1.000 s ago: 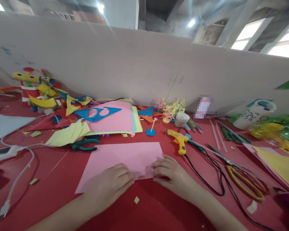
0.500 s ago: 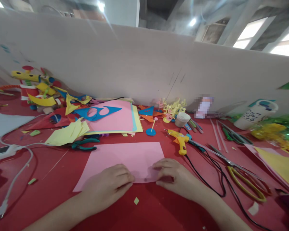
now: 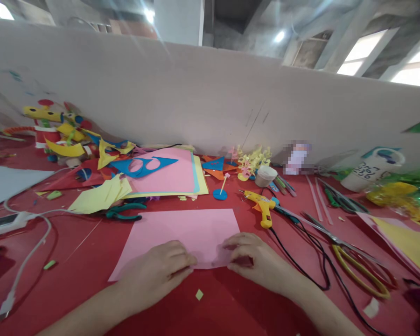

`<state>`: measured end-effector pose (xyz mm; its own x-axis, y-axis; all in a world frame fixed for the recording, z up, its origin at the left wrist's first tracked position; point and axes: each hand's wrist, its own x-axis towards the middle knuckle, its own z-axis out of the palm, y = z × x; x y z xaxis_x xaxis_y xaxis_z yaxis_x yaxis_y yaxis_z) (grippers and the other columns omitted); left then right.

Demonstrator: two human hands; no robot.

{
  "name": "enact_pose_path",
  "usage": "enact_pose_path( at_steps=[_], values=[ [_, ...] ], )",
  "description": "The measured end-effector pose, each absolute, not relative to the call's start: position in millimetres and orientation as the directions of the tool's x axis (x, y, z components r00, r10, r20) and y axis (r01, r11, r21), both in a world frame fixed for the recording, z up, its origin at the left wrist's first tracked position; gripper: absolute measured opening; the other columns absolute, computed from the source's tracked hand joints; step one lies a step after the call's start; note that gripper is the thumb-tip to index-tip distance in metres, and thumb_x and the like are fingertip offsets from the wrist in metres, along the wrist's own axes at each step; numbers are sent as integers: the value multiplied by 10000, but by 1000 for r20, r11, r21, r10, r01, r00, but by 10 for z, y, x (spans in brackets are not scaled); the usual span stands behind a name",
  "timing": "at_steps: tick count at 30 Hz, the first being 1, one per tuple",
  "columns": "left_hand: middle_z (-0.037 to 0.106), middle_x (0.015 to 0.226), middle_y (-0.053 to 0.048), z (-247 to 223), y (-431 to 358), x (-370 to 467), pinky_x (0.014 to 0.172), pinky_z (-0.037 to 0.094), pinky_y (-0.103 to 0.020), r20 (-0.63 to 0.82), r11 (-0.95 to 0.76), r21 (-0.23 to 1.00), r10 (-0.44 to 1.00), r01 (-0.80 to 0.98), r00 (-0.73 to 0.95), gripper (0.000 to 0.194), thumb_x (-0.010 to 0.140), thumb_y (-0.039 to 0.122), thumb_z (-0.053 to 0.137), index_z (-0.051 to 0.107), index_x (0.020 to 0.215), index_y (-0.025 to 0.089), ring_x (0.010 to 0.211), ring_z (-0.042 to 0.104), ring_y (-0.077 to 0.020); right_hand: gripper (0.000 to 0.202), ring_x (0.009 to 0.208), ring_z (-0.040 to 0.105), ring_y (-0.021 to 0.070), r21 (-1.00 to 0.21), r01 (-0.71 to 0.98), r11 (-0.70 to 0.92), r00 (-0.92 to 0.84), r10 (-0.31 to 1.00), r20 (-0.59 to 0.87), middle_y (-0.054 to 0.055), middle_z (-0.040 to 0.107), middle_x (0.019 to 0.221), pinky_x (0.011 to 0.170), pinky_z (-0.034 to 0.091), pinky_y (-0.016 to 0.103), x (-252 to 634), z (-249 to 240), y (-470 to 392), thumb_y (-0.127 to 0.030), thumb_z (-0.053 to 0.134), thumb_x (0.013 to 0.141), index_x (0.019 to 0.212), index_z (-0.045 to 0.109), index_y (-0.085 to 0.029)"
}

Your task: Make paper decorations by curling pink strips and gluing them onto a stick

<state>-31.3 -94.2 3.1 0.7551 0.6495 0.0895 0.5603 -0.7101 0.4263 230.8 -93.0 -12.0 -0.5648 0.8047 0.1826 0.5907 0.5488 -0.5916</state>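
Note:
A pink sheet of paper [image 3: 192, 228] lies flat on the red table, its near edge between my two hands. My left hand [image 3: 161, 268] rests on the sheet's near left part, thumb and fingers closed at the near edge. At the near right corner, my right hand [image 3: 254, 261] has its thumb and fingertips pinching the edge of the same sheet. Just beyond the sheet stands a blue disc [image 3: 220, 194] with a thin stick and a small pink flower on top.
A yellow glue gun [image 3: 264, 207] with a black cord and large scissors [image 3: 357, 266] lie at right. Green-handled pliers [image 3: 124, 212], yellow sheets [image 3: 98, 195] and a stack of coloured paper [image 3: 168, 179] are at left. A white cup [image 3: 265, 176] stands behind.
Both hands keep nearly the same place on the pink sheet. The whole view has shifted slightly, with things appearing a little lower.

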Motion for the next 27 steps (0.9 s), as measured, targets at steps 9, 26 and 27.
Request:
enact_pose_path(
  at_steps=[9,26,27],
  values=[
    [674,894,-19,-20,-942,-326,746,469,-272,131,-715,367,673,595,728,250,904,215,391,599,1043,223,830,591,-159,76,734,554,154,-494,742,453,-482,873,77,14,628,754,685,397,283,2326,-77,-944,-197,582,783,724,629,-201],
    [616,831,-36,-62,-861,-369,726,473,-258,157,-753,335,638,566,754,335,929,237,275,596,1021,210,768,577,-144,106,658,513,141,-499,822,273,-340,939,-47,8,589,678,594,353,242,2346,-104,-879,-205,622,735,653,565,-170],
    [615,839,-37,-61,-854,-373,727,472,-255,154,-762,329,626,558,764,333,927,228,277,594,1028,213,770,575,-143,108,658,513,142,-492,826,274,-339,940,-47,9,588,678,594,350,242,2343,-104,-881,-207,620,738,653,564,-170]
  ],
)
